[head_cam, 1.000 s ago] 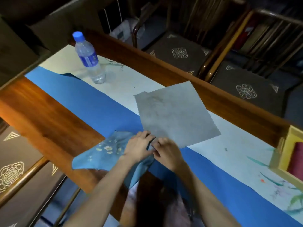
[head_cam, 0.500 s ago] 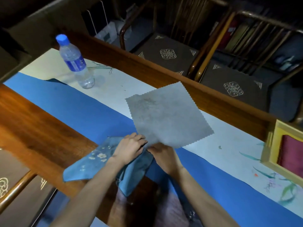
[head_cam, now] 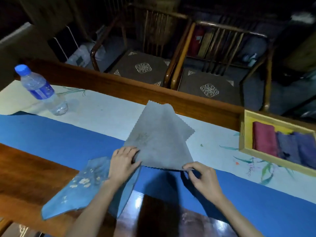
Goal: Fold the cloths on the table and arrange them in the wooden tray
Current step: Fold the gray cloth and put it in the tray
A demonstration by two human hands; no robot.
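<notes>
Between both hands, above the worktop's [head_cam: 25,171] blue runner [head_cam: 51,134], a grey cloth [head_cam: 160,142] stretches away. The left hand [head_cam: 123,163] grips its near-left corner and the right hand [head_cam: 203,178] pinches the near-right one. A blue floral cloth [head_cam: 82,187] lies under the left wrist, well apart from the wooden tray [head_cam: 246,134].

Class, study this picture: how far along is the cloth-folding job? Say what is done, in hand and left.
Done: a red cloth and two purple cloths lie folded in the wooden tray. In hand: left hand and right hand grip the grey cloth by its near edge. Left: fold it, then the blue flowered cloth under the left forearm, and tray both.
</notes>
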